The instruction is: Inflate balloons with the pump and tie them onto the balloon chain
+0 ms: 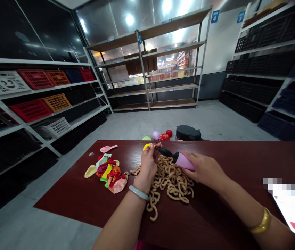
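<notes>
My left hand (149, 160) pinches a small yellow balloon (147, 147) by its neck, at the black nozzle of a balloon pump (185, 161). My right hand (202, 168) is wrapped round the pump's pink body, which points left toward the balloon. Beneath both hands lies a heap of tan, curled, rope-like pieces (172, 178) on the dark red table (228, 218). To the left of my left hand is a pile of limp balloons (112, 173) in several colours. One pink balloon (108, 148) lies apart behind that pile.
Inflated balloons (164, 136) and a dark grey bag (188, 132) are beyond the table's far edge. A bright, pixelated screen (290, 208) is at the right. Shelves with crates (35, 78) stand left; a mostly bare rack (147, 80) stands behind, and dark crates (262, 66) fill the right shelves.
</notes>
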Demonstrator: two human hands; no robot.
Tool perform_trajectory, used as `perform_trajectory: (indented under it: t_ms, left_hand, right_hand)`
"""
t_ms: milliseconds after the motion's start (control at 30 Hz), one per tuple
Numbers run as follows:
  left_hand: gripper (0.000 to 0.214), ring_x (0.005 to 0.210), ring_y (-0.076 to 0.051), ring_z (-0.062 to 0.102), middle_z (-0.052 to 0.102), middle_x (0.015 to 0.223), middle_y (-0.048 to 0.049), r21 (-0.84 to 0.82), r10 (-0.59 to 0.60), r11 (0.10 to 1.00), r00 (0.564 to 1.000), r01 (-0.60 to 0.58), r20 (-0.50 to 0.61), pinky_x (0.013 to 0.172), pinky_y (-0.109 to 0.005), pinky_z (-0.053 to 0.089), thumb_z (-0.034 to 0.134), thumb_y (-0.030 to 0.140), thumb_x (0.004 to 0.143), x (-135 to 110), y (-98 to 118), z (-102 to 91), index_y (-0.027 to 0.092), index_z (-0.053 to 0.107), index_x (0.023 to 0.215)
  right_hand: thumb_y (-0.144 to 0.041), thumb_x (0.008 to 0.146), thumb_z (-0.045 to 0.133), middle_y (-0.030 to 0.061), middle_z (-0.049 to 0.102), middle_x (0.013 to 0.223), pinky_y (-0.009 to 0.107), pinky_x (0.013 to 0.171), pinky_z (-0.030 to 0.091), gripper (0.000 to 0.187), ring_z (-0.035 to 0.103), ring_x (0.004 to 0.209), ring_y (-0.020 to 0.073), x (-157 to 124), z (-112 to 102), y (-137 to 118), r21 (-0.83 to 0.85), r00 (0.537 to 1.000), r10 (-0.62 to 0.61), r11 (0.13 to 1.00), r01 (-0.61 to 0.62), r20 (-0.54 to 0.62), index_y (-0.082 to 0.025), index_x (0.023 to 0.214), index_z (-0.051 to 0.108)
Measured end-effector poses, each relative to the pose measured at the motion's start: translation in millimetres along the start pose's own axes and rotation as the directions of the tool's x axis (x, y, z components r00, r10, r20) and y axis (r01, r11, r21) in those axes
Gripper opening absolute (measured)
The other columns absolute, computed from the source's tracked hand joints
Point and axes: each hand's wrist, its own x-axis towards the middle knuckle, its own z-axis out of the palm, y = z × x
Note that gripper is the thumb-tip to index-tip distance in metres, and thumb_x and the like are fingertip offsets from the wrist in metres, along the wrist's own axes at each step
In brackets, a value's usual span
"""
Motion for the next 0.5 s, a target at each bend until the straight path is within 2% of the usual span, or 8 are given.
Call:
perform_trajectory:
  t_ms: [167,300,500]
  left_hand:
    - [0.024,0.087,-0.015,0.068,0.072,0.095,-0.0083,-0.007,0.037,0.999,0.999,-0.037,-0.003,0.077,-0.025,0.052,0.072,0.031,0.075,-7,-5,4.0,0.013,0.061,0.088]
    - [0.03,0.091,-0.019,0.068,0.071,0.099,-0.0094,0.011,-0.034,0.999,0.996,0.033,0.084,0.079,-0.029,0.053,0.073,0.033,0.074,-13,-9,7.4,0.015,0.061,0.095]
    - [0.024,0.094,-0.022,0.067,0.072,0.097,-0.0108,0.066,-0.084,0.995,0.991,0.078,0.101,0.08,-0.034,0.054,0.069,0.031,0.076,-21,-4,12.4,0.014,0.061,0.091]
  right_hand:
    - [-0.047,0.08,0.054,0.0062,0.061,0.125,0.038,0.079,0.049,0.059,0.062,0.103,0.0267,-2,3,1,0.053,1.0,-0.003,0.999,0.003,-0.003,-0.028,0.135,0.045]
    - [-0.046,0.08,0.054,0.0065,0.062,0.123,0.038,0.081,0.049,0.059,0.062,0.104,0.0263,-3,2,4,0.089,1.0,-0.007,0.996,0.009,-0.025,-0.027,0.135,0.046]
    - [-0.046,0.08,0.053,0.0064,0.062,0.124,0.038,0.083,0.048,0.058,0.061,0.104,0.026,-4,1,3,0.083,0.999,-0.018,0.996,0.02,-0.026,-0.028,0.134,0.045]
